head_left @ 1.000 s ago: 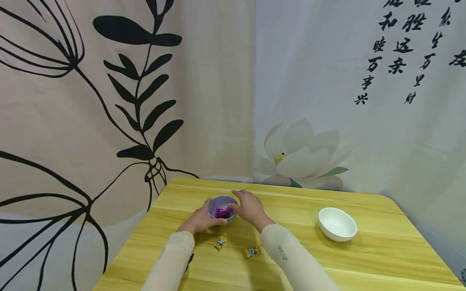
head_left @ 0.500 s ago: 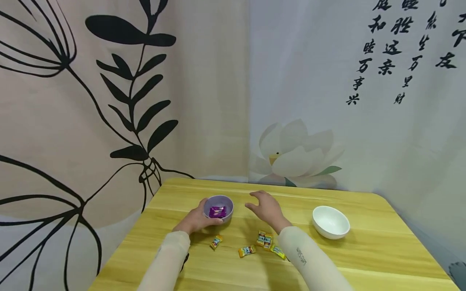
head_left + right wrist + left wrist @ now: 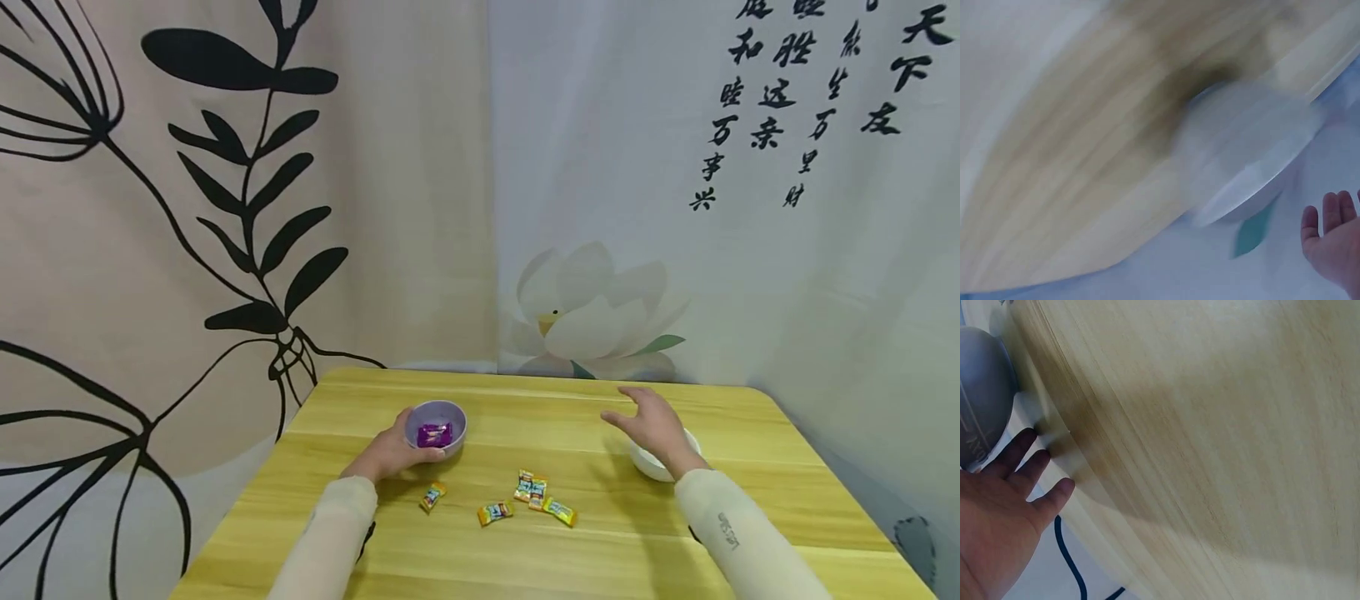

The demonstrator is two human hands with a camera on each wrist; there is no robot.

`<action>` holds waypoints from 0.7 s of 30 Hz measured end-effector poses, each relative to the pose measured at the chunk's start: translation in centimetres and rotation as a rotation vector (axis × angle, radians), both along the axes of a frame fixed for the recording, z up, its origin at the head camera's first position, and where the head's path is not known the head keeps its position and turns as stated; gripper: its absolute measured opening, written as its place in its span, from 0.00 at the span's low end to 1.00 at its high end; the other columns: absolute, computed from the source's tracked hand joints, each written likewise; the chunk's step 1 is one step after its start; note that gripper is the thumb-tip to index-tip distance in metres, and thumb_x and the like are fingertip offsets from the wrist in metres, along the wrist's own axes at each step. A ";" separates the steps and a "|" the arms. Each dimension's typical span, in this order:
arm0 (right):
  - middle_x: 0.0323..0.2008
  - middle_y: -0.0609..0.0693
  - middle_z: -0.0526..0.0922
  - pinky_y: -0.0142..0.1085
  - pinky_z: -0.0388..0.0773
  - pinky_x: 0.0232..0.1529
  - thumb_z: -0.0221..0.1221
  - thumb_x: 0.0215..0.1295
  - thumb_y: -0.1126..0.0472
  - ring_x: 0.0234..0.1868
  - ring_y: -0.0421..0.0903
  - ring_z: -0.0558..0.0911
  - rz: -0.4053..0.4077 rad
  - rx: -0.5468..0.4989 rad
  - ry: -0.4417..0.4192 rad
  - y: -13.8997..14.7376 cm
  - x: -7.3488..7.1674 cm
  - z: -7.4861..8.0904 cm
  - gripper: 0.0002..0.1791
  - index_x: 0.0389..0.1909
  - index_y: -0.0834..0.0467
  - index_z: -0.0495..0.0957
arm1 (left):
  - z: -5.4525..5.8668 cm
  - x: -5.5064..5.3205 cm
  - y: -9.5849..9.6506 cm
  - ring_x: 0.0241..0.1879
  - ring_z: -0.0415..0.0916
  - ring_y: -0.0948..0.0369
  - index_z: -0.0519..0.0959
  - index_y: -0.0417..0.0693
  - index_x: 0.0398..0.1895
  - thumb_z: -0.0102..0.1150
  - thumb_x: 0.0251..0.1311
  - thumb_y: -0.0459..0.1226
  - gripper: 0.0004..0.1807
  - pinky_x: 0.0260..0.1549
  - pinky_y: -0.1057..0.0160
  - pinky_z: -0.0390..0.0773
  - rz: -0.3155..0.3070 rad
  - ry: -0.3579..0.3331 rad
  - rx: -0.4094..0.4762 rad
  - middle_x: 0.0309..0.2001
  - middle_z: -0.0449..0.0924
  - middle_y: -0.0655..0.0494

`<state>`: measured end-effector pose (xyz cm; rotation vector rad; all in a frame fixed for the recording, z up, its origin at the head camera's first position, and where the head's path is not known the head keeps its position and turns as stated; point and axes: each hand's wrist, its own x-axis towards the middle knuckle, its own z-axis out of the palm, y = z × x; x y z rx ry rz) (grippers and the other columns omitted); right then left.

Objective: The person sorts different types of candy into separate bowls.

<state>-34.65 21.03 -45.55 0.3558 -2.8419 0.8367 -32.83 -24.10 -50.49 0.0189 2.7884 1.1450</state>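
Observation:
At the left of the table, my left hand [image 3: 393, 450] holds a purple bowl [image 3: 437, 412], thumb along its near side. Inside lies a purple-wrapped candy [image 3: 434, 435]. The left wrist view catches the outside of the bowl [image 3: 985, 387] with fingers spread beside it. My right hand [image 3: 651, 425] is over the white bowl [image 3: 648, 463], empty, thumb and fingers apart, hiding much of that bowl. In the right wrist view the white bowl [image 3: 1241, 144] is blurred and the right hand [image 3: 1335, 240] is off to its side, fingers extended.
Several yellow-wrapped candies lie on the wooden table [image 3: 465, 558]: one [image 3: 432, 496] in front of the purple bowl, another [image 3: 495, 512] nearer the middle, and a small cluster [image 3: 531, 488] beside a lone one [image 3: 559, 511]. A printed curtain [image 3: 420, 250] hangs behind the far edge.
My right hand has left the purple bowl and swung right to the white bowl, uncovering the yellow candies mid-table. The left hand stays on the purple bowl; the head view has turned right.

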 end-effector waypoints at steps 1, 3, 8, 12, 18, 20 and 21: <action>0.65 0.71 0.67 0.65 0.61 0.62 0.60 0.66 0.39 0.66 0.70 0.64 -0.008 -0.003 -0.010 1.3 0.3 0.0 0.42 0.68 0.68 0.67 | 0.0 0.0 0.0 0.66 0.62 0.35 0.45 0.47 0.79 0.74 0.43 0.63 0.67 0.62 0.35 0.62 0.000 0.002 -0.002 0.69 0.63 0.33; 0.66 0.73 0.65 0.66 0.60 0.61 0.59 0.65 0.36 0.66 0.72 0.63 -0.025 0.000 -0.028 3.8 0.9 -0.3 0.46 0.69 0.69 0.65 | 0.1 0.1 0.1 0.67 0.61 0.34 0.45 0.46 0.79 0.74 0.43 0.64 0.68 0.62 0.35 0.61 0.000 0.003 -0.003 0.69 0.63 0.33; 0.66 0.78 0.59 0.68 0.60 0.60 0.62 0.62 0.34 0.66 0.75 0.59 -0.047 -0.002 -0.098 8.2 2.2 -1.8 0.53 0.70 0.74 0.59 | 0.2 0.1 0.0 0.67 0.60 0.34 0.45 0.46 0.79 0.74 0.43 0.64 0.67 0.62 0.34 0.61 0.000 0.002 -0.011 0.69 0.62 0.32; 0.67 0.79 0.54 0.67 0.61 0.60 0.67 0.58 0.37 0.65 0.76 0.59 -0.049 -0.071 -0.199 9.4 2.9 -3.3 0.60 0.71 0.77 0.51 | 0.2 0.1 -0.1 0.67 0.61 0.33 0.46 0.46 0.79 0.72 0.43 0.65 0.67 0.62 0.34 0.61 -0.005 0.000 -0.035 0.69 0.62 0.31; 0.69 0.79 0.48 0.66 0.61 0.62 0.70 0.55 0.40 0.66 0.75 0.59 -0.044 -0.149 -0.257 8.9 3.0 -5.1 0.67 0.72 0.78 0.39 | 0.3 0.1 -0.2 0.67 0.60 0.33 0.45 0.46 0.79 0.71 0.44 0.66 0.67 0.62 0.34 0.61 -0.013 -0.010 -0.050 0.70 0.61 0.31; 0.69 0.79 0.47 0.67 0.61 0.62 0.70 0.54 0.39 0.65 0.75 0.60 -0.048 -0.139 -0.256 8.9 3.0 -5.4 0.68 0.72 0.78 0.37 | 0.4 0.1 0.0 0.67 0.60 0.33 0.45 0.46 0.79 0.71 0.44 0.66 0.67 0.62 0.34 0.61 -0.015 -0.015 -0.052 0.70 0.60 0.31; 0.68 0.80 0.47 0.67 0.62 0.61 0.70 0.54 0.39 0.64 0.75 0.61 -0.048 -0.137 -0.256 8.9 3.0 -5.6 0.69 0.72 0.78 0.36 | 0.4 0.1 0.2 0.67 0.59 0.33 0.44 0.46 0.79 0.71 0.44 0.66 0.68 0.62 0.33 0.61 -0.015 -0.019 -0.053 0.70 0.60 0.30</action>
